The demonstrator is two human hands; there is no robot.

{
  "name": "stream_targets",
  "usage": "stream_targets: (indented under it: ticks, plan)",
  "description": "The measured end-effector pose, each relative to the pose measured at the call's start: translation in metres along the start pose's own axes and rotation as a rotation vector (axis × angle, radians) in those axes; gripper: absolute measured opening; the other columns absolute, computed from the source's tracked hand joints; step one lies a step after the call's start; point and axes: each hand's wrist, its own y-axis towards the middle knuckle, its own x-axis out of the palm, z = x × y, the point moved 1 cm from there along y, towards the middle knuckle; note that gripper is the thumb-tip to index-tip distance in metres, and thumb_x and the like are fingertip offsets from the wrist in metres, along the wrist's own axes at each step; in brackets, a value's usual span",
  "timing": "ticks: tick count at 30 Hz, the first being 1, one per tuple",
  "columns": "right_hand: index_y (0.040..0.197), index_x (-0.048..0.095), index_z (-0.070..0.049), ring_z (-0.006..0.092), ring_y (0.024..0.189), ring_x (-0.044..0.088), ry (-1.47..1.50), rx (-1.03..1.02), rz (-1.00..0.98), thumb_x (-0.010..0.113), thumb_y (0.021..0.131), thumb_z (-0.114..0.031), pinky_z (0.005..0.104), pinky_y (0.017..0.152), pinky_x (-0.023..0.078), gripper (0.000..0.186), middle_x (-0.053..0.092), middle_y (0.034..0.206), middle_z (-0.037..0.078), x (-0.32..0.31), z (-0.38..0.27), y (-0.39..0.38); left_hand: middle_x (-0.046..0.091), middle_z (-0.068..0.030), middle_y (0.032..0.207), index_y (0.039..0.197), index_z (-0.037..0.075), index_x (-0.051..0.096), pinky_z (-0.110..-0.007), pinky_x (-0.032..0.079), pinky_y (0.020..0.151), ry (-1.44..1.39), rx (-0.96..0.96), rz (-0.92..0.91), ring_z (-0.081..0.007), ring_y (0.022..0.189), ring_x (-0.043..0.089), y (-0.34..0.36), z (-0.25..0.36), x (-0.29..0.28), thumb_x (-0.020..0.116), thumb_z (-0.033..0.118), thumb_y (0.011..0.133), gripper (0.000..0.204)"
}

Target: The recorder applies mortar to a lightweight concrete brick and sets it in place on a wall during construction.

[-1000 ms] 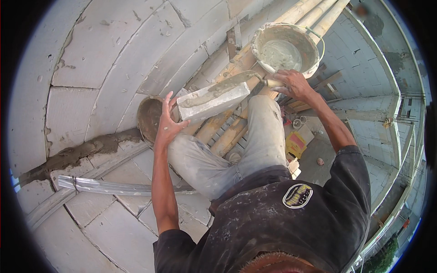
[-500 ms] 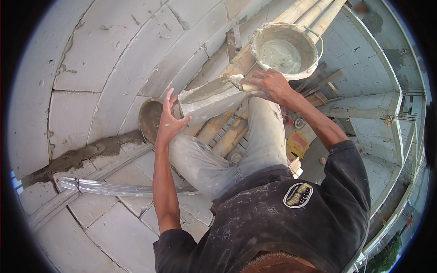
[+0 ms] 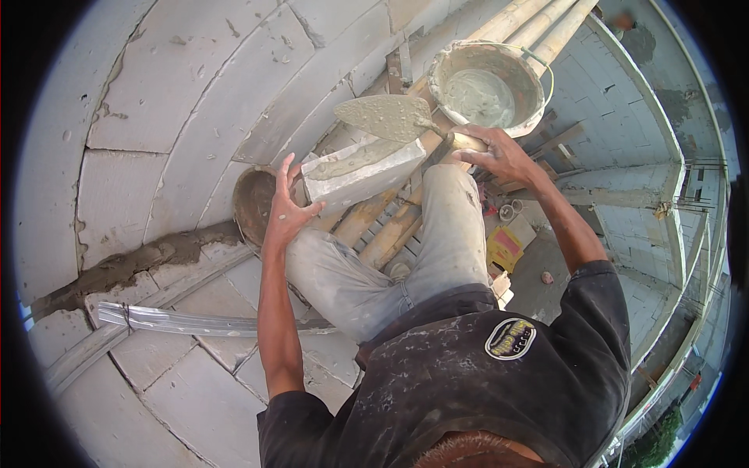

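My left hand (image 3: 287, 204) grips the near-left end of a pale grey block (image 3: 367, 181), which has a strip of wet mortar along its top. My right hand (image 3: 490, 156) is closed round the wooden handle of a trowel (image 3: 378, 117). The trowel's mortar-coated blade is raised just above and behind the block. A bucket (image 3: 523, 117) with wet grey mix stands just beyond my right hand. A second, mortar-stained bucket (image 3: 251, 212) sits beside my left hand, partly hidden by it.
Bamboo poles (image 3: 562, 31) run under the bucket beside my legs. A block wall (image 3: 195, 93) rises at the left, with a metal channel (image 3: 172, 318) on blockwork below. Farther down at the right are scattered bags (image 3: 505, 248), small containers and more block walls (image 3: 632, 117).
The trowel has moved up off the block's top and its blade now lies farther left and back. My left hand stays on the block.
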Motion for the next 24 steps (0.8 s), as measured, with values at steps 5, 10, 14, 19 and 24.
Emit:
stream_targets:
  ticks: [5, 10, 14, 19, 24]
  plan:
    - [0.130, 0.057, -0.003, 0.0254, 0.093, 0.064, -0.381, -0.084, 0.003, 0.067, 0.089, -0.040, 0.0381, 0.082, 0.050, 0.056, 0.068, 0.105, 0.015, -0.013, -0.008, -0.006, 0.042, -0.0195, 0.146, 0.153, 0.013, 0.019, -0.043, 0.026, 0.117, 0.011, -0.008, -0.001, -0.0296, 0.137, 0.039, -0.002, -0.002, 0.000, 0.078, -0.001, 0.064, 0.108]
    - [0.131, 0.051, -0.003, 0.0134, 0.056, 0.058, 0.197, 0.447, -0.118, 0.051, 0.099, -0.047, 0.0318, 0.055, 0.051, 0.055, 0.058, 0.076, 0.005, -0.023, -0.041, -0.044, 0.044, -0.0210, 0.145, 0.153, 0.014, 0.021, -0.043, 0.029, 0.116, 0.020, -0.010, 0.033, -0.0302, 0.136, 0.040, -0.006, 0.002, 0.002, 0.078, 0.001, 0.064, 0.107]
    - [0.109, 0.054, -0.006, 0.0073, 0.054, 0.053, 0.503, 0.681, -0.296, 0.045, 0.101, -0.047, 0.0248, 0.047, 0.046, 0.043, 0.053, 0.073, 0.000, -0.023, -0.069, -0.071, 0.045, -0.0211, 0.143, 0.153, 0.013, 0.021, -0.043, 0.030, 0.114, 0.034, 0.035, 0.027, -0.0314, 0.135, 0.042, -0.003, 0.005, 0.009, 0.079, 0.002, 0.064, 0.107]
    - [0.106, 0.053, -0.006, 0.0070, 0.054, 0.053, 0.486, 0.712, -0.349, 0.040, 0.102, -0.048, 0.0242, 0.045, 0.046, 0.044, 0.053, 0.075, 0.000, -0.015, -0.067, -0.072, 0.048, -0.0205, 0.139, 0.152, 0.011, 0.022, -0.044, 0.032, 0.112, 0.077, 0.084, 0.071, -0.0326, 0.132, 0.045, 0.000, 0.027, 0.029, 0.080, 0.004, 0.064, 0.106]
    - [0.108, 0.053, -0.005, 0.0081, 0.055, 0.054, 0.571, 0.760, -0.328, 0.039, 0.102, -0.049, 0.0248, 0.045, 0.046, 0.046, 0.054, 0.077, 0.001, 0.002, -0.083, -0.070, 0.047, -0.0199, 0.139, 0.152, 0.011, 0.021, -0.044, 0.031, 0.113, 0.107, 0.103, 0.057, -0.0317, 0.131, 0.045, 0.003, 0.034, 0.036, 0.081, 0.004, 0.064, 0.107]
